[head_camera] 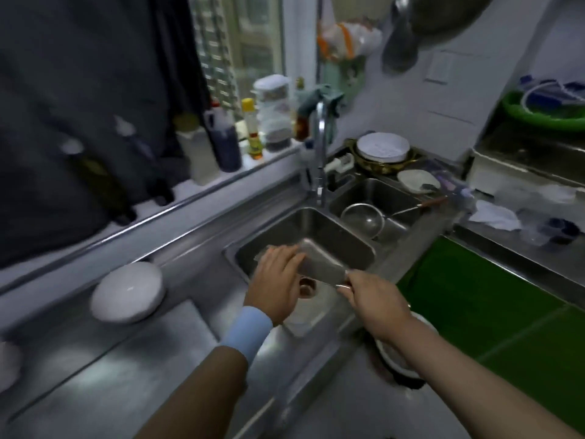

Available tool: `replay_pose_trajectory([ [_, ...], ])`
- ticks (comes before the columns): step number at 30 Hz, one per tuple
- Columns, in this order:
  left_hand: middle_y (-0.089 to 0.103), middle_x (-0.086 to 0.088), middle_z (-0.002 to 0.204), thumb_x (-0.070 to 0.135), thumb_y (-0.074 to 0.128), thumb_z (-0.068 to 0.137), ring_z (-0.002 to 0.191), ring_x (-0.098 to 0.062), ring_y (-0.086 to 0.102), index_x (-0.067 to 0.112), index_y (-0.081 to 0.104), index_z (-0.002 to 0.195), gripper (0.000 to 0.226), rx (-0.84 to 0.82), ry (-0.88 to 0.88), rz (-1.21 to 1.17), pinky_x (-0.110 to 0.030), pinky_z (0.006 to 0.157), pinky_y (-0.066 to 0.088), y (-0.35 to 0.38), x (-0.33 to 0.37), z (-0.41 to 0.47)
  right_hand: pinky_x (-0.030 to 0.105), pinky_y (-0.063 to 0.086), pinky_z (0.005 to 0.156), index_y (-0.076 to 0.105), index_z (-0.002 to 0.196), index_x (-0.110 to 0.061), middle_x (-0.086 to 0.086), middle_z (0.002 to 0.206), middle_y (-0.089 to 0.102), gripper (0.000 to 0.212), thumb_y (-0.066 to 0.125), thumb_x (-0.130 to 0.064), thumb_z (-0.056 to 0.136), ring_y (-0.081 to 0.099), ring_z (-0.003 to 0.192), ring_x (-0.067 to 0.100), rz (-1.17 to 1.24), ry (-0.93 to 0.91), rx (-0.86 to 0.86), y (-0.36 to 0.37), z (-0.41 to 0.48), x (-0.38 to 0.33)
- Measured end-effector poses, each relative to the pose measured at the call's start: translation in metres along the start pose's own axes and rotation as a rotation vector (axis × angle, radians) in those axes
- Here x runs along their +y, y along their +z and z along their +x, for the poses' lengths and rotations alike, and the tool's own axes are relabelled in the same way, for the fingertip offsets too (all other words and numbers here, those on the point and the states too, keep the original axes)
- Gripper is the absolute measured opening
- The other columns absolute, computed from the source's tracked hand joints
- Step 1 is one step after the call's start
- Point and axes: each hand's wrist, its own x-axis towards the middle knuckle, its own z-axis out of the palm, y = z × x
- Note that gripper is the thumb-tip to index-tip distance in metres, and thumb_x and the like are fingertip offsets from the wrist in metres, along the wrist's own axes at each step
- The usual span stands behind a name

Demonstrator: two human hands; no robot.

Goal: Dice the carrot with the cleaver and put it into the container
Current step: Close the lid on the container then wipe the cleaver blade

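From the head view, the cleaver [319,264] is held flat over the near basin of the sink [316,228], not over any cutting surface. The right grip [370,299] is wrapped tight round its handle. The left grip [278,274] lies over the flat of the blade with lightly bent fingers. Its thumb is hidden, so I cannot tell whether it pinches the steel or only rests on it. No carrot shows anywhere in this blurred frame. It may be out of sight or hidden by the arms. A white bowl [128,291] sits on the steel bench [95,375] to the left, and a pale dish [392,353] peeks out beneath the right forearm. Either could be the container. The faucet [321,147] stands behind the sink, with no water visibly running. This looks like wiping or rinsing the blade, so dicing seems not yet begun. To do it well, keep the handle hand firm and the blade level. Stroke the left fingers from the spine toward the edge, never along it. Then carry the cleaver low to wherever the carrot waits.
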Motion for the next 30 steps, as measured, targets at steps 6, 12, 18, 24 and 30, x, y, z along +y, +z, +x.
replay_pose_trajectory([
  [6, 0.062, 0.001, 0.111, 0.030, 0.047, 0.076, 0.100, -0.022, 0.053, 0.020, 0.067, 0.107, 0.038, -0.108, -0.278, 0.066, -0.035, 0.083, 0.049, -0.098, -0.106, -0.126, 0.039, 0.035, 0.087, 0.056, 0.107, -0.019, 0.004, 0.110, 0.065, 0.031, 0.055, -0.048, 0.095, 0.059, 0.106, 0.028, -0.010, -0.348, -0.016, 0.028, 0.017, -0.165],
  [12, 0.064, -0.001, 0.101, 0.032, 0.050, 0.071, 0.087, -0.025, 0.059, 0.020, 0.069, 0.099, 0.036, -0.179, -0.451, 0.116, -0.031, 0.072, 0.054, -0.154, -0.158, -0.242, 0.044, 0.039, 0.083, 0.057, 0.097, -0.017, 0.009, 0.101, 0.064, 0.023, 0.063, -0.037, 0.089, 0.059, 0.095, 0.034, -0.017, -0.633, -0.146, 0.076, 0.019, -0.272],
  [18, 0.060, 0.004, 0.100, 0.024, 0.072, 0.071, 0.088, -0.020, 0.058, 0.025, 0.065, 0.092, 0.022, -0.246, -0.655, 0.098, -0.031, 0.063, 0.054, -0.173, -0.157, -0.318, 0.039, 0.032, 0.094, 0.054, 0.111, -0.020, 0.002, 0.119, 0.055, 0.022, 0.058, -0.031, 0.093, 0.048, 0.113, 0.026, -0.028, -0.753, -0.296, 0.113, 0.016, -0.328],
  [24, 0.054, 0.000, 0.119, 0.020, 0.063, 0.084, 0.106, -0.023, 0.055, 0.022, 0.065, 0.109, 0.025, -0.295, -0.920, 0.082, -0.034, 0.081, 0.050, -0.165, -0.148, -0.357, 0.036, 0.028, 0.091, 0.052, 0.111, -0.019, 0.004, 0.120, 0.051, 0.020, 0.053, -0.024, 0.092, 0.043, 0.113, 0.025, -0.007, -0.760, -0.428, 0.143, 0.014, -0.346],
  [30, 0.045, 0.005, 0.130, 0.033, 0.057, 0.090, 0.115, -0.018, 0.048, 0.029, 0.060, 0.121, 0.031, -0.332, -1.042, 0.058, -0.027, 0.089, 0.045, -0.159, -0.143, -0.370, 0.033, 0.031, 0.084, 0.057, 0.111, -0.016, 0.004, 0.119, 0.051, 0.027, 0.063, -0.030, 0.089, 0.045, 0.113, 0.024, -0.049, -0.773, -0.549, 0.157, 0.019, -0.344],
])
